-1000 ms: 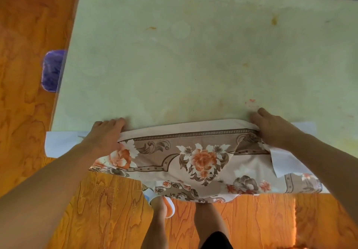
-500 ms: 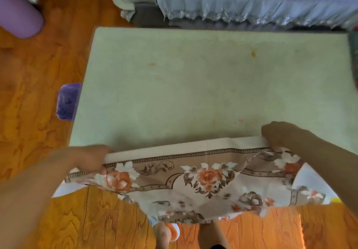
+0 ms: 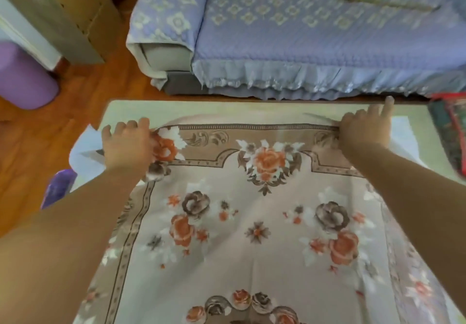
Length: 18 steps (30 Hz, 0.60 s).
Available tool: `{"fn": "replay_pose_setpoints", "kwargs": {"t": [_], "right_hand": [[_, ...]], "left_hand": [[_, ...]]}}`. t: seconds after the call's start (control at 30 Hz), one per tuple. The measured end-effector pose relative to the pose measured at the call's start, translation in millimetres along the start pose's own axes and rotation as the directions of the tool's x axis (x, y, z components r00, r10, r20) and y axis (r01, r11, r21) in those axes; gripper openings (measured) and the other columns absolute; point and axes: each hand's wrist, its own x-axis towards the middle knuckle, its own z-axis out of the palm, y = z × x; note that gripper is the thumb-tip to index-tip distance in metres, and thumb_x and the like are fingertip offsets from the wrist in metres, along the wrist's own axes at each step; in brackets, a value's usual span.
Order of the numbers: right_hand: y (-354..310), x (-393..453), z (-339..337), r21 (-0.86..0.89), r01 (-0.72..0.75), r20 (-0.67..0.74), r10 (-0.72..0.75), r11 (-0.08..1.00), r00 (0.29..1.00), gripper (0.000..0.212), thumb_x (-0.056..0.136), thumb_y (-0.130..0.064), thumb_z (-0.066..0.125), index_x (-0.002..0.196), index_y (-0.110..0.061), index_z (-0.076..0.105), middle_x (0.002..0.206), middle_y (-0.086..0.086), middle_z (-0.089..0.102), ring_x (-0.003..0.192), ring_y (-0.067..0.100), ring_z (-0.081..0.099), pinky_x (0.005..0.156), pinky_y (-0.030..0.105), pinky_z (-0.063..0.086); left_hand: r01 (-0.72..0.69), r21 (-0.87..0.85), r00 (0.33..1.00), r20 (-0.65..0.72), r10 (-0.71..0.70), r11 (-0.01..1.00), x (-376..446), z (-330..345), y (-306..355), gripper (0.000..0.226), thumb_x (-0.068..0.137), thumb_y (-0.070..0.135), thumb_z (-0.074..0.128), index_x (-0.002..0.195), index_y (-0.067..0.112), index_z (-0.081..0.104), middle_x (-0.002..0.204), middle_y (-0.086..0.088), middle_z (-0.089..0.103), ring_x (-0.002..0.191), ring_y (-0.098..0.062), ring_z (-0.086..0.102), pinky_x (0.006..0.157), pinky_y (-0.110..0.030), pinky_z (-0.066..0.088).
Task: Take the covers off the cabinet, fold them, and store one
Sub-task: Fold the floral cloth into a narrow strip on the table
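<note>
Room: head view, looking down on an orange-brown wood floor [image 3: 37, 132]; a sofa [image 3: 315, 36] under a quilted lavender slipcover with a frilled hem runs across 12 o'clock to 2 o'clock.
Desk: a pale cream desk [image 3: 227, 110] fills the middle and lower frame, its far edge close to the sofa's frill.
Cover: a beige floral cover [image 3: 252, 235] with orange and brown roses and a dark border band lies spread over most of the desk, from the centre down to 6 o'clock; its far edge is pulled straight between the two hands and stops short of the desk's far edge.
Left hand: the left hand [image 3: 128, 144] at 10 o'clock grips the cover's far left corner, fingers curled over bunched cloth.
Right hand: the right hand [image 3: 365, 132] at 2 o'clock pinches the far right corner, with one finger pointing straight toward the sofa.
White sheet: a white sheet [image 3: 83, 152] shows past the cover's left corner, at 9 o'clock, overhanging the desk's left edge.
Other things: a purple round stool [image 3: 22, 79] at 10 o'clock; a small purple item [image 3: 59, 187] at 9 o'clock beside the desk, blurred; a folded red and green patterned cloth [image 3: 451, 132] at 3 o'clock on the desk's right end; a tan shelf unit [image 3: 63, 13] at 11 o'clock.
</note>
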Motion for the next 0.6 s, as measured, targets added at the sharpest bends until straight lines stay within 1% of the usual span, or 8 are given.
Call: {"fn": "replay_pose_setpoints", "kwargs": {"t": [0.1,0.17,0.23,0.3,0.37,0.43,0.5,0.6], "right_hand": [[-26,-4,47,0.076,0.110,0.049,-0.113,0.991,0.992,0.036,0.093,-0.039,0.054,0.123,-0.021,0.059,0.118,0.003,0.065,0.126,0.029,0.048,0.122,0.059,0.006],[-40,-11,71,0.117,0.171,0.073,-0.180,0.978,0.981,0.038,0.095,-0.047,0.049,0.122,-0.020,0.055,0.119,0.003,0.063,0.126,0.029,0.047,0.122,0.058,0.008],[-51,-16,83,0.149,0.149,0.061,-0.160,0.978,0.985,0.044,0.096,-0.049,0.049,0.128,-0.018,0.049,0.124,0.007,0.058,0.126,0.031,0.045,0.120,0.057,0.014],[-66,-22,82,0.211,0.151,0.015,-0.158,0.966,0.987,0.059,0.096,-0.038,0.051,0.145,-0.013,0.031,0.142,0.017,0.042,0.135,0.039,0.036,0.120,0.058,0.018],[-93,-33,72,0.310,0.285,-0.029,-0.291,0.907,0.956,0.070,0.095,-0.026,0.044,0.155,-0.011,0.012,0.159,0.023,0.018,0.147,0.043,0.020,0.123,0.057,0.013],[-129,-53,57,0.458,0.419,-0.079,-0.433,0.784,0.898,0.064,0.098,-0.030,0.041,0.155,-0.016,0.016,0.162,0.018,0.014,0.149,0.039,0.016,0.122,0.053,0.017],[-168,-75,48,0.594,0.476,-0.048,-0.562,0.649,0.826,0.060,0.102,-0.044,0.036,0.154,-0.021,0.017,0.162,0.013,0.014,0.149,0.037,0.014,0.120,0.052,0.020],[-208,-95,43,0.603,0.480,0.072,-0.642,0.638,0.764,0.070,0.102,-0.058,0.021,0.159,-0.024,-0.003,0.166,0.010,-0.015,0.151,0.042,-0.014,0.122,0.054,0.000]], "left_hand": [[-0.039,0.067,0.959,0.283,0.018,0.997,-32,49,21,0.081,0.094,0.032,0.054,0.159,0.024,0.007,0.164,-0.021,0.012,0.152,-0.043,0.008,0.123,-0.058,0.007],[-0.036,0.009,0.865,0.501,0.027,0.999,-67,86,31,0.078,0.096,0.050,0.043,0.158,0.035,-0.003,0.167,-0.013,-0.010,0.153,-0.045,-0.005,0.122,-0.063,0.006],[0.106,-0.089,0.722,0.691,-0.015,0.990,-93,116,30,0.077,0.091,0.067,0.037,0.155,0.044,-0.001,0.166,-0.010,-0.016,0.151,-0.048,-0.002,0.119,-0.068,0.013],[0.187,-0.119,0.634,0.773,-0.027,0.975,-107,129,27,0.087,0.089,0.078,0.032,0.155,0.047,-0.015,0.165,-0.012,-0.024,0.152,-0.048,-0.011,0.119,-0.068,0.013],[0.179,-0.144,0.628,0.778,-0.001,0.973,-112,136,25,0.091,0.089,0.080,0.031,0.152,0.047,-0.025,0.164,-0.014,-0.026,0.151,-0.046,-0.020,0.120,-0.068,0.009],[0.177,-0.182,0.668,0.744,0.018,0.967,-107,138,26,0.094,0.085,0.082,0.036,0.151,0.049,-0.023,0.165,-0.013,-0.016,0.152,-0.048,-0.012,0.120,-0.068,0.014],[0.186,-0.192,0.717,0.697,0.000,0.964,-99,132,24,0.086,0.084,0.078,0.040,0.152,0.045,-0.002,0.161,-0.014,0.006,0.148,-0.049,0.009,0.117,-0.067,0.023],[0.105,-0.125,0.716,0.698,0.012,0.987,-82,128,0,0.059,0.099,0.062,0.028,0.151,0.035,0.021,0.161,-0.014,0.012,0.147,-0.045,0.011,0.121,-0.057,0.018]]}}
